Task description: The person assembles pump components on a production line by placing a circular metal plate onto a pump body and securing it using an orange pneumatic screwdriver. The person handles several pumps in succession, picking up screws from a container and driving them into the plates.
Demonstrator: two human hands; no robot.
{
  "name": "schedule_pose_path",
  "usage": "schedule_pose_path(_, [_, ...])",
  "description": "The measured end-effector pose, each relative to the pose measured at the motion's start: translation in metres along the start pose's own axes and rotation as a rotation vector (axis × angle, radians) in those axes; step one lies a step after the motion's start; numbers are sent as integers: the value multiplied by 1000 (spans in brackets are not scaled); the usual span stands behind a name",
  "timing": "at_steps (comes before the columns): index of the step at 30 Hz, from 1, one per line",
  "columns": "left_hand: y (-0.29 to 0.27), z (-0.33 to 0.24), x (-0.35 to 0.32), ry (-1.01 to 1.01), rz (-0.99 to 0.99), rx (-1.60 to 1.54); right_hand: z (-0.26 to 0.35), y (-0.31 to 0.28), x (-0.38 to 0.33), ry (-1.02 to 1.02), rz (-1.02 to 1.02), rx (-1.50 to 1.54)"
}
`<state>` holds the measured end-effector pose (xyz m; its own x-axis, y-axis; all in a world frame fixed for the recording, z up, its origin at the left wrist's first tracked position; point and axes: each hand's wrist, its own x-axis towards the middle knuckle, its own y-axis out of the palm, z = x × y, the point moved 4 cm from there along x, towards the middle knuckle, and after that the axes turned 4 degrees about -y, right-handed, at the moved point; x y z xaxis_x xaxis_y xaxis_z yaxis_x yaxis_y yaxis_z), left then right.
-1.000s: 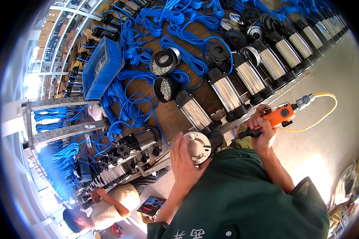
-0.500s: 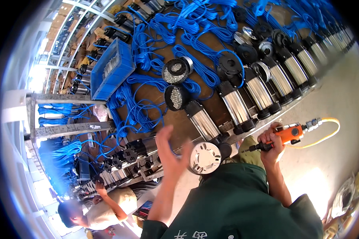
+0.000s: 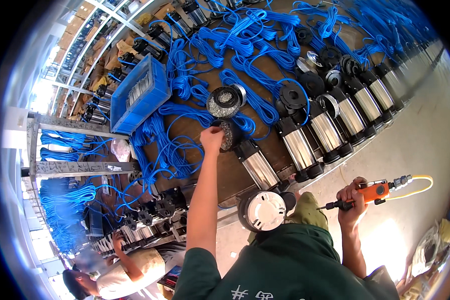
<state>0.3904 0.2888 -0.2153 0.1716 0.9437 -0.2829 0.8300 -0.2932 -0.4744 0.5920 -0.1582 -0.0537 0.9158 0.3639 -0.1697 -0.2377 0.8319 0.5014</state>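
My left hand (image 3: 213, 139) is at the near-left rim of a black bowl (image 3: 235, 134) of small metal screws, its fingers pinched together. What they hold, if anything, is hidden. In my right hand (image 3: 352, 206) is an orange air screwdriver (image 3: 373, 192), held out to the right with its bit pointing left. A steel pump (image 3: 259, 169) with a black top lies by the bowl, its lower end toward me. In front of my body sits a round slotted pale metal cover (image 3: 266, 211) on a cylindrical part.
More steel pumps (image 3: 299, 149) line the bench edge to the right. Blue cable coils (image 3: 257, 100) cover the bench (image 3: 190, 131). Beyond the bowl stands a dish of small metal parts (image 3: 221, 111); a blue crate (image 3: 147, 111) is at left. A co-worker (image 3: 130, 272) works lower left.
My left hand has gone from open above the slotted cover, forward to the screw bowl, its fingers closing. My right hand has moved slightly right and down with the screwdriver.
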Motion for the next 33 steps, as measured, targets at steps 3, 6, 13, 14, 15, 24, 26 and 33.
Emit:
schedule_pose_path(3, [-11, 28, 3, -411, 178, -718, -1, 4, -3, 16, -34, 43])
schedule_pose_path(6, [-16, 35, -2, -557, 235, -990, -3, 13, -4, 21, -10, 73])
schedule_pose_path(13, [-21, 33, -4, -572, 295, -1014, -3, 27, -10, 45, 20, 100])
schedule_pose_path(14, [-22, 30, -4, -448, 237, -722, -5, 28, -10, 50, 26, 91])
schedule_pose_path(15, [-18, 20, -8, -319, 184, -433, -4, 30, -10, 48, 29, 82])
schedule_pose_path(24, [3, -7, -10, 84, 7, 415, 4, 26, -13, 42, 53, 73])
schedule_pose_path(26, [3, -6, -8, 119, 25, 405, 6, 27, -12, 28, 60, 72])
schedule_pose_path(33, [-21, -18, -50, -254, 266, -449, 11, 46, -5, -29, 136, 94])
